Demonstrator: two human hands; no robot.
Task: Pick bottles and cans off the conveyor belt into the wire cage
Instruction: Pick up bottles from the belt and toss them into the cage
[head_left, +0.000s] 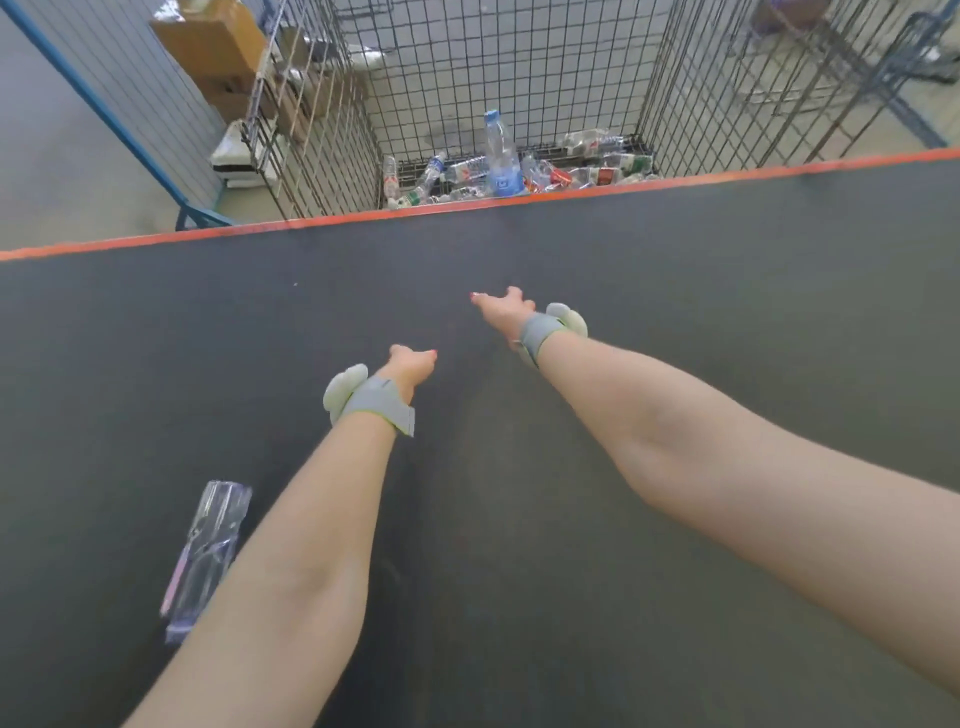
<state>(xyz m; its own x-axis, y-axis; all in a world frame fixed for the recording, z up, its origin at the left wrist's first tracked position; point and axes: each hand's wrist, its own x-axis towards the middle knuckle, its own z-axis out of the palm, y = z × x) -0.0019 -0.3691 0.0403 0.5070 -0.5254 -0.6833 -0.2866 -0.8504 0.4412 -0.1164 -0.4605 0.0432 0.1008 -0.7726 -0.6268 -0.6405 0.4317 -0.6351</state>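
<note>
I see both bare arms stretched forward over the dark conveyor belt (675, 291), which has an orange strip along its far edge. The left hand (412, 365) and the right hand (502, 310) are apart from each other. Each is loosely open with the fingers pointing ahead, and neither holds anything. The right hand reaches farther toward the far edge than the left. Each wrist wears a grey band (376, 405) with a pale pod on its outer side.

Just past the orange strip stands the wire cage (322, 135), with a pile of crushed bottles and cans (582, 169) along its bottom. A clear blue-labelled bottle (501, 156) shows upright at the cage's near side, above the pile. I cannot tell whether it is standing or in the air.

A flattened clear bottle (208, 551) lies on the belt at lower left, just beside the left forearm. Cardboard boxes (208, 47) sit beyond the cage's left wall.
</note>
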